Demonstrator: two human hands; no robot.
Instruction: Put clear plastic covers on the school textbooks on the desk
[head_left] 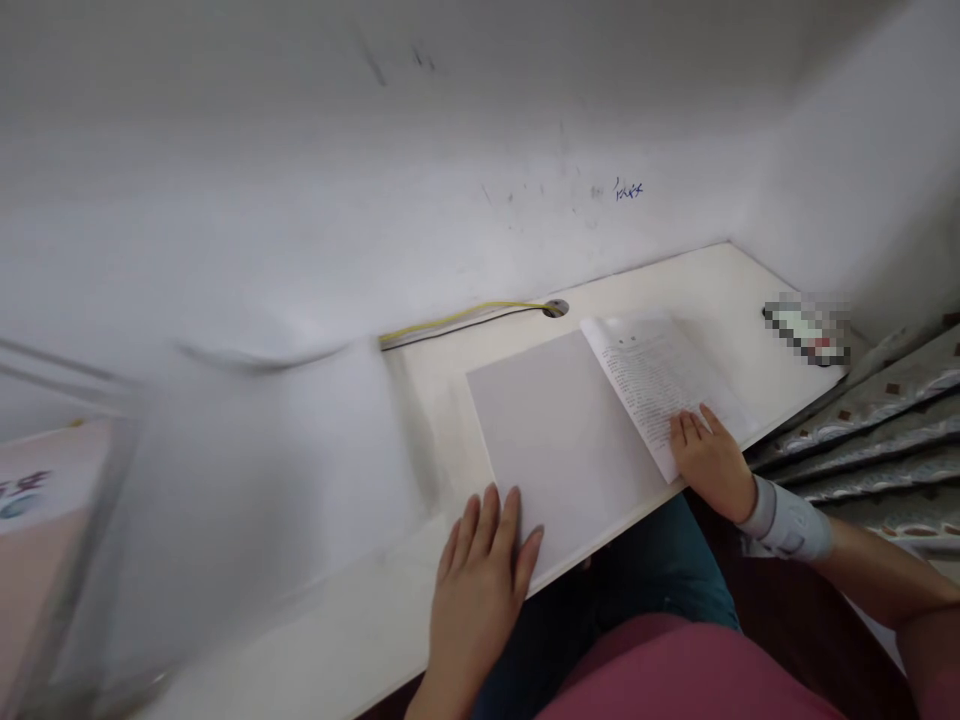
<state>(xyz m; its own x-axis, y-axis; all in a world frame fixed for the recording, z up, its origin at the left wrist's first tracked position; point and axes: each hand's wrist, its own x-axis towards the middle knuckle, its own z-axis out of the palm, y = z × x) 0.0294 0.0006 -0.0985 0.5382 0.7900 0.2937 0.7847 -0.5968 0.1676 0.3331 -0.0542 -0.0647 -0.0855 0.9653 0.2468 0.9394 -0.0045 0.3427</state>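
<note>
The left hand (478,580) is lying flat on the left edge of the blank page (559,430); apart, the right hand (711,462) is resting outstretched on the printed page (641,385). These 2 pages are bordering the front edge of the desk (697,290), which is extending rightward.

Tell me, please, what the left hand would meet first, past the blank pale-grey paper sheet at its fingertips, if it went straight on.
The left hand would probably meet the thin black cable, then the thin yellow cable, though depth is unclear.
</note>
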